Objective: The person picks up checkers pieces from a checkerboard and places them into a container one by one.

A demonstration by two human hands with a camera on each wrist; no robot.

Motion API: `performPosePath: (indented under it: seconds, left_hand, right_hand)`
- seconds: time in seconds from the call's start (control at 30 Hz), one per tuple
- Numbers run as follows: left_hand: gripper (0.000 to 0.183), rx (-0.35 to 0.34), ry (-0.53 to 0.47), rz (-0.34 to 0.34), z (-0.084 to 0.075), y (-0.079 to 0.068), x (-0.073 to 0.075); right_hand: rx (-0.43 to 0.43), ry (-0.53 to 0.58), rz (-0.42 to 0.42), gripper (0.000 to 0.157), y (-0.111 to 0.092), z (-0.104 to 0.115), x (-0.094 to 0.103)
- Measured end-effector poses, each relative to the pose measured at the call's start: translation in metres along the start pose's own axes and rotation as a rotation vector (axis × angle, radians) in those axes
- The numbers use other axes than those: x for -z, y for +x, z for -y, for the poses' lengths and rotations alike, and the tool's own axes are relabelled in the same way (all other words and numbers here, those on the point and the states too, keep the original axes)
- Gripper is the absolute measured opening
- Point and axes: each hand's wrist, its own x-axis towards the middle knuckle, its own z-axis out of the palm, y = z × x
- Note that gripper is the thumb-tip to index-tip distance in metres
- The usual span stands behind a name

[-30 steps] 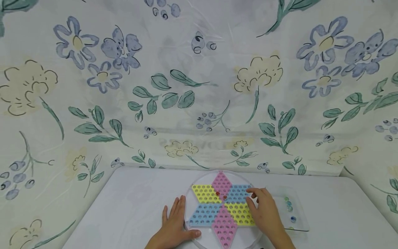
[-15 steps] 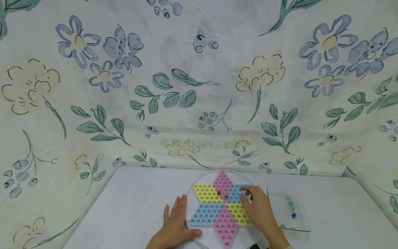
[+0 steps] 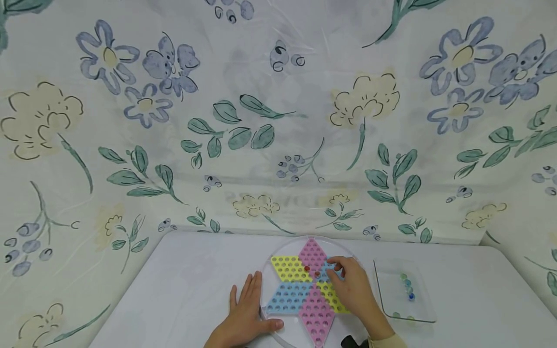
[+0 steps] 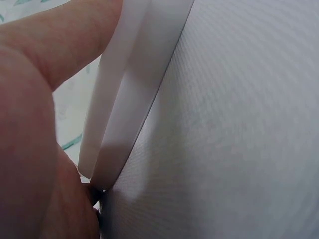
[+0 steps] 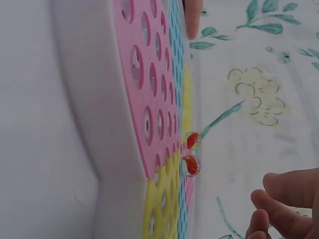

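Note:
A round white Chinese checkers board (image 3: 288,298) with a pink, yellow and blue star of holes lies on the table in the head view. Two red-and-clear marbles (image 3: 306,268) sit close together near the star's centre; in the right wrist view one marble (image 5: 192,166) shows large. My left hand (image 3: 243,314) rests at the board's left edge, fingers straight, thumb over the rim. My right hand (image 3: 351,285) hovers above the blue and yellow sections on the right, thumb and fingers loosely bent. Nothing shows between those fingertips (image 5: 273,181) in the right wrist view.
A clear square tray (image 3: 425,299) stands on the white table (image 3: 187,285) right of the board. Several green and blue marbles (image 3: 411,297) lie in it. Behind the table hangs a floral cloth (image 3: 278,212). A black object (image 3: 350,342) is near my right sleeve.
My right hand has moved left over the board, from its right edge toward the red marbles. More of the clear tray is uncovered. My left hand stays in place.

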Motion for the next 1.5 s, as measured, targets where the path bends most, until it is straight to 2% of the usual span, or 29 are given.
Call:
performPosePath:
  seconds: [0.37,0.63,1.03,1.5]
  left_hand:
    - [0.13,-0.02,0.014,-0.015,0.0,-0.001,0.0]
    - [0.13,-0.002,0.008,-0.008,-0.002,-0.002,0.001]
    - [0.13,0.007,0.014,-0.005,-0.002,-0.001,0.001]
    - [0.13,0.001,0.018,-0.007,-0.002,-0.001,0.001]
  right_hand:
    - [0.038,0.07,0.031,0.022,0.006,-0.002,-0.009]
    - [-0.044,0.109,0.084,0.026,0.011,0.003,-0.016]
    - [-0.067,0.105,0.166,0.022,0.018,-0.001,-0.022]
    - [-0.126,0.069,0.201,0.023,0.021,-0.002,-0.024]
